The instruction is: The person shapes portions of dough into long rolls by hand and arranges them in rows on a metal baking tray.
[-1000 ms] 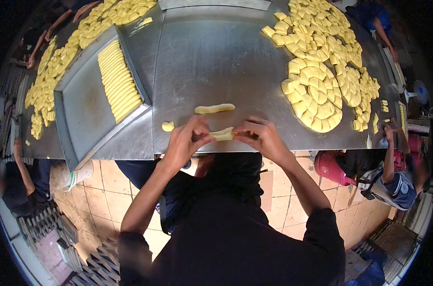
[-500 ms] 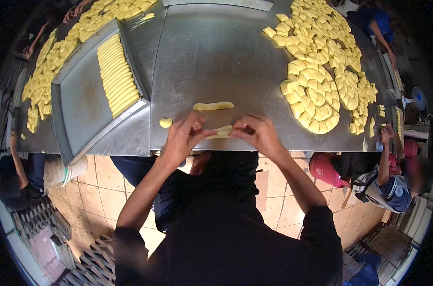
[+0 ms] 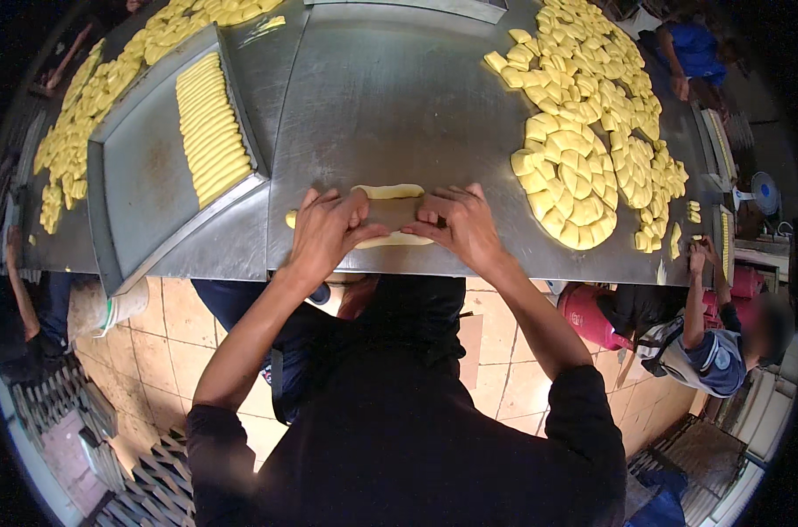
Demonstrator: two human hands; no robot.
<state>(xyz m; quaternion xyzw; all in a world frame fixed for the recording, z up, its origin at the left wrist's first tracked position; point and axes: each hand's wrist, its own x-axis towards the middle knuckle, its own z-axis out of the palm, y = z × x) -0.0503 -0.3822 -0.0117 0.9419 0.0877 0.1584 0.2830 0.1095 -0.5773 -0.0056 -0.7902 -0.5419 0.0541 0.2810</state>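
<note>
Touching nearer dough strip [image 3: 395, 241] w/ LH [image 3: 327, 230], RH [image 3: 462, 223]; co-wkr shirt emblem [image 3: 721, 357] illegible.

We look steeply down through a head-worn fisheye lens. We face forward over the metal table [image 3: 373, 105], close above it.

At the near edge of a steel table [image 3: 355, 105], the person's left hand [image 3: 322, 230] and right hand [image 3: 463, 227] bring their thumbs over either end of a dough strip [image 3: 395, 240]. A dough roll [image 3: 390, 191] lies just beyond; leftward, a metal tray [image 3: 140, 189] holds closely rowed yellow rolls [image 3: 211, 132].
</note>
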